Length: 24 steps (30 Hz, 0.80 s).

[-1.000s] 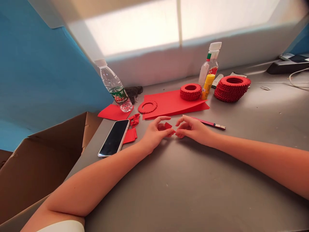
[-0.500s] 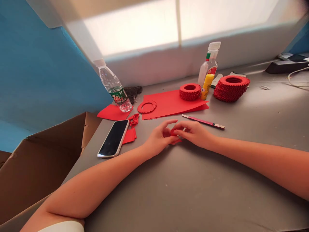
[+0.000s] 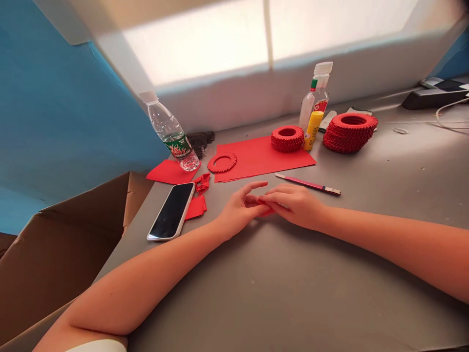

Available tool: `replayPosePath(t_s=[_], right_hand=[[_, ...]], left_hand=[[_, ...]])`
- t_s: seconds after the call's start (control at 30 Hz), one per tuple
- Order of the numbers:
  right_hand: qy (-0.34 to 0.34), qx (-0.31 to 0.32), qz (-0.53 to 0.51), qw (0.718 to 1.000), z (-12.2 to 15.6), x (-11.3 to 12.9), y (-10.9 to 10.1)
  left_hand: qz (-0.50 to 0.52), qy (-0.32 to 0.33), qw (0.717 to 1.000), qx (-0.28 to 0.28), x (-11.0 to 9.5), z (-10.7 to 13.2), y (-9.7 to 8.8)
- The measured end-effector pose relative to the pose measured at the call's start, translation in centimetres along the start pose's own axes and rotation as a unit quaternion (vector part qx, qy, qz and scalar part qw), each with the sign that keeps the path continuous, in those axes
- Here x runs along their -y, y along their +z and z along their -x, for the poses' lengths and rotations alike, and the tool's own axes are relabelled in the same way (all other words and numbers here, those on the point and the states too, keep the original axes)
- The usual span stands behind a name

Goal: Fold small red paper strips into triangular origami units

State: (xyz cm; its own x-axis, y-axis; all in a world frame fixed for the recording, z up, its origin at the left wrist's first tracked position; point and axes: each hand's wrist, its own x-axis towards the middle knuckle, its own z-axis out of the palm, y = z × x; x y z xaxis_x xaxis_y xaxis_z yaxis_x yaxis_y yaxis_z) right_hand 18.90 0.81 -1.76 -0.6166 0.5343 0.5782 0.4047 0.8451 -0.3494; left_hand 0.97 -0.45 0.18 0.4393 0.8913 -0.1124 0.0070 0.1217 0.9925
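My left hand (image 3: 240, 211) and my right hand (image 3: 293, 205) meet at the middle of the grey table (image 3: 293, 293). Between their fingertips they pinch and press down a small piece of red paper (image 3: 266, 211), mostly hidden under the fingers. My left index finger sticks out over it. A pink craft knife (image 3: 308, 184) lies just behind my right hand. Red paper sheets (image 3: 256, 156) lie farther back with a flat red paper ring (image 3: 222, 162) at their left edge.
A phone (image 3: 171, 210) lies left of my hands beside red paper scraps (image 3: 197, 205). A water bottle (image 3: 169, 130), a glue bottle (image 3: 315, 95), a yellow glue stick (image 3: 312, 130) and two red folded-paper rings (image 3: 287, 138) (image 3: 350, 132) stand behind. An open cardboard box (image 3: 62, 244) sits at left.
My hands came together from slightly apart. The right fingers now lie flat over the red paper piece, pressing it down against the table.
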Motion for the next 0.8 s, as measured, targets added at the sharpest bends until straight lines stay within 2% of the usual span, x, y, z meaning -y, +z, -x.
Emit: replayPosePath(t_s=[0.2,0.4,0.47,0.53,0.67,0.73,0.8], right_hand=[[-0.029,0.003,0.004,1.0,-0.1,0.0,-0.4],[-0.032,0.004,-0.013,0.999,0.0,0.2,-0.6],[0.007,-0.003,-0.045,0.999,-0.2,0.4,-0.7],[0.089,-0.004,-0.105,0.991,-0.4,0.6,-0.9],[0.268,0.03,-0.241,0.932,-0.8,1.0,-1.3],[0.308,0.043,-0.265,0.913,-0.9,1.1,-1.4],[0.319,0.031,-0.262,0.91,-1.0,1.3,-1.4]], left_hand=[[0.087,-0.008,0.996,0.012,-0.1,0.2,-0.3],[0.094,0.014,0.995,0.028,0.1,0.4,-0.3],[0.085,0.025,0.996,0.032,0.1,0.4,-0.3],[0.062,0.039,0.997,0.025,0.0,0.4,-0.3],[-0.046,0.093,0.995,-0.012,-0.1,0.7,-0.1],[-0.116,0.114,0.986,-0.023,-0.1,0.9,-0.1],[-0.185,0.126,0.974,-0.032,0.0,1.0,-0.1]])
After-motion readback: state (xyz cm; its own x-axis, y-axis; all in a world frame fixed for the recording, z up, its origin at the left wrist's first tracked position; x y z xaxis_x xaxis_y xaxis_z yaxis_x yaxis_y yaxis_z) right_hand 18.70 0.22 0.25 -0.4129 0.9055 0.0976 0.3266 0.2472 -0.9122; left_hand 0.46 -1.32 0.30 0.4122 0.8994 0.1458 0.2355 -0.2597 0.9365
